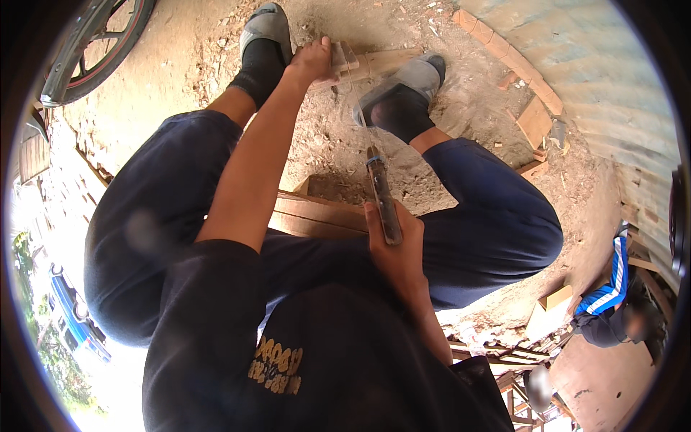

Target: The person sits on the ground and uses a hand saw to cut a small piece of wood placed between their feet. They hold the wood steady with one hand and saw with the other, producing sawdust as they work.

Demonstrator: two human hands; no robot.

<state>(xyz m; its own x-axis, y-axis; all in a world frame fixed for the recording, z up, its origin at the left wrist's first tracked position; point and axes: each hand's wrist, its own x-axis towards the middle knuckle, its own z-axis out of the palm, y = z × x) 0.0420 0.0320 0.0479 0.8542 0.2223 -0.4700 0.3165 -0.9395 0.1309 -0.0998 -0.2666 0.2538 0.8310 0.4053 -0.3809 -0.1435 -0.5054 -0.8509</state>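
Observation:
My left hand (312,60) is gripping a pale wooden piece (349,61) between my two feet. The piece lies over a longer wooden strip (390,59) near my right foot (403,97). My right hand (396,241) is closed on the dark, worn handle (381,191) of a long tool with a blue band. Its thin blade (360,115) reaches up toward the wood, though I cannot tell whether it touches it. Below the handle, between my thighs, is a brown wooden plank (309,222).
A bicycle wheel (104,54) stands at upper left. A row of bricks (504,54) runs along a corrugated metal wall (597,86) at right. Another person (606,317) in blue striped trousers is at lower right. A blue vehicle (72,309) shows at far left.

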